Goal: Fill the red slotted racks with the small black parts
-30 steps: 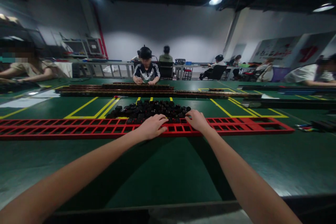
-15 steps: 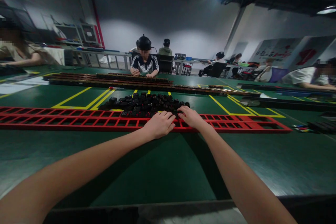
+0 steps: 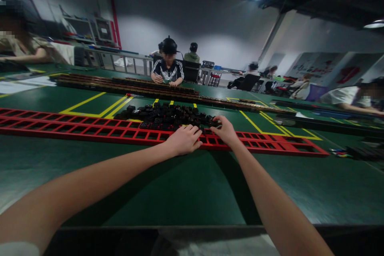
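My left hand (image 3: 185, 140) rests over the red slotted frame (image 3: 99, 131), fingers curled downward and thumb stretched to the right. Whatever its fingers close on is hidden beneath them. To its right, my right hand (image 3: 226, 131) is at the right end of a heap of small black parts (image 3: 169, 115). Its forefinger and thumb are bent with a gap between them, and I make out no part held there. The heap lies along the far side of the frame and partly over its edge.
Long dark strips (image 3: 129, 88) lie across the green table (image 3: 144, 184) beyond the heap. Yellow tape lines (image 3: 249, 122) mark its surface. A bundle of black cables (image 3: 357, 153) lies at right. A co-worker (image 3: 168, 68) sits opposite; other people sit at both sides.
My right hand has shifted slightly right, away from the left hand, and its forefinger and thumb are further apart. The left hand stays at the frame. The view has tilted a little.
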### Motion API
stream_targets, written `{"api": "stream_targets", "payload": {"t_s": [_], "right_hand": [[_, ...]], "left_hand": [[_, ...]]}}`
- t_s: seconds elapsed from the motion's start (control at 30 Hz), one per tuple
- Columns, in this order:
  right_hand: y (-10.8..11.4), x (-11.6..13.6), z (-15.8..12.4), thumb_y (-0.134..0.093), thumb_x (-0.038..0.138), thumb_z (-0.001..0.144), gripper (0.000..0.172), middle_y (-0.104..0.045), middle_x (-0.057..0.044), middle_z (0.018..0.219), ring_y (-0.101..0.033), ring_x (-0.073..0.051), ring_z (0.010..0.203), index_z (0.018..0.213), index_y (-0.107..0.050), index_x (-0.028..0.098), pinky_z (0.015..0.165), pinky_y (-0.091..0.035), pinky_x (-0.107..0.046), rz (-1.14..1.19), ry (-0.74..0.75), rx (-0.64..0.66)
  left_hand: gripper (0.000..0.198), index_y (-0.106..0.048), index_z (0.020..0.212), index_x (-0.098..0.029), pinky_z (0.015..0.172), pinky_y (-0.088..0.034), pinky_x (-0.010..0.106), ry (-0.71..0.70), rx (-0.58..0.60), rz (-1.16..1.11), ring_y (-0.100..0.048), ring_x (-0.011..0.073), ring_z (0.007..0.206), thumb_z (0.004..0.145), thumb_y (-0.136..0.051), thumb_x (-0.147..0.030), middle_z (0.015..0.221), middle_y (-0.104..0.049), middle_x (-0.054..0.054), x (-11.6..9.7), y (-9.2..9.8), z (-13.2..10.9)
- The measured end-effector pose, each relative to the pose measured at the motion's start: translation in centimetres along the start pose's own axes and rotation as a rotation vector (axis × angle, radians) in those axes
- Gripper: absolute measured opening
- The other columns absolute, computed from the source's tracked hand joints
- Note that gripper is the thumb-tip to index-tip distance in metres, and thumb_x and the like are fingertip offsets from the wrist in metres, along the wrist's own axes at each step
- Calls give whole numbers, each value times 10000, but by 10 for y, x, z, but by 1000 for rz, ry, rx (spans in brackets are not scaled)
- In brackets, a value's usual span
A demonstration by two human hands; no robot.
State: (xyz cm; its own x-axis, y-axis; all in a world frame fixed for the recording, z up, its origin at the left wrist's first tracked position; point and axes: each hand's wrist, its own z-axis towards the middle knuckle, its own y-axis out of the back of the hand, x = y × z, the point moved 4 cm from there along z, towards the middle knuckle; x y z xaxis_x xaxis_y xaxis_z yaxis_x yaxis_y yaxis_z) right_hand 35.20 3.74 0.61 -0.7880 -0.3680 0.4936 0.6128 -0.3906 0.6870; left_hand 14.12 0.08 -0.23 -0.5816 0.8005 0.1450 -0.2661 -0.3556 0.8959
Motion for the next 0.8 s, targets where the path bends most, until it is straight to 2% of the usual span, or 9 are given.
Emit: {"api": "stream_targets", "payload": {"t_s": [0.17,0.27,0.47,0.6,0.7,0.8], "right_hand": [[1,-6,1,-645,284,727,334,-658,-51,1005,-616,-200,853,1046,-595,198,842,-510,-374,144,-105,-2],[1,-9,3,-584,232,729,362,-665,-60,1038,-627,-207,894,1088,-609,196,871,-507,-383,170,-154,-4],[2,-7,4,-522,144,689,384,-640,-70,1104,-601,-227,1061,1030,-686,216,985,-472,-398,53,-86,-22],[-5,-11,4,-545,150,686,431,-679,-64,1052,-633,-211,947,1101,-654,189,907,-508,-382,186,-130,17],[-8,-12,5,-582,177,686,351,-704,-49,969,-632,-200,845,1023,-680,180,848,-516,-376,209,-143,62],[-6,-9,5,-594,174,694,297,-718,-42,965,-635,-199,871,965,-717,191,881,-503,-371,190,-92,90]], "left_hand": [[457,-567,1326,-148,931,-448,424,-5,8,3,-558,298,1145,1019,-399,-442,1259,-610,148,0,1,0],[454,-574,1315,-147,946,-447,427,-10,-2,2,-556,298,1152,1016,-407,-445,1265,-609,143,0,2,0],[440,-580,1306,-155,948,-444,430,-11,3,-3,-555,299,1150,1015,-414,-440,1261,-611,142,0,1,0],[456,-570,1324,-134,944,-442,441,-10,8,-18,-547,312,1164,1014,-423,-435,1266,-600,156,1,1,0],[454,-568,1323,-140,939,-448,435,-13,6,6,-554,302,1147,1016,-419,-439,1259,-605,148,0,1,0],[449,-567,1317,-144,929,-453,420,-14,-5,39,-561,291,1127,1019,-416,-444,1246,-613,136,0,2,0]]}}
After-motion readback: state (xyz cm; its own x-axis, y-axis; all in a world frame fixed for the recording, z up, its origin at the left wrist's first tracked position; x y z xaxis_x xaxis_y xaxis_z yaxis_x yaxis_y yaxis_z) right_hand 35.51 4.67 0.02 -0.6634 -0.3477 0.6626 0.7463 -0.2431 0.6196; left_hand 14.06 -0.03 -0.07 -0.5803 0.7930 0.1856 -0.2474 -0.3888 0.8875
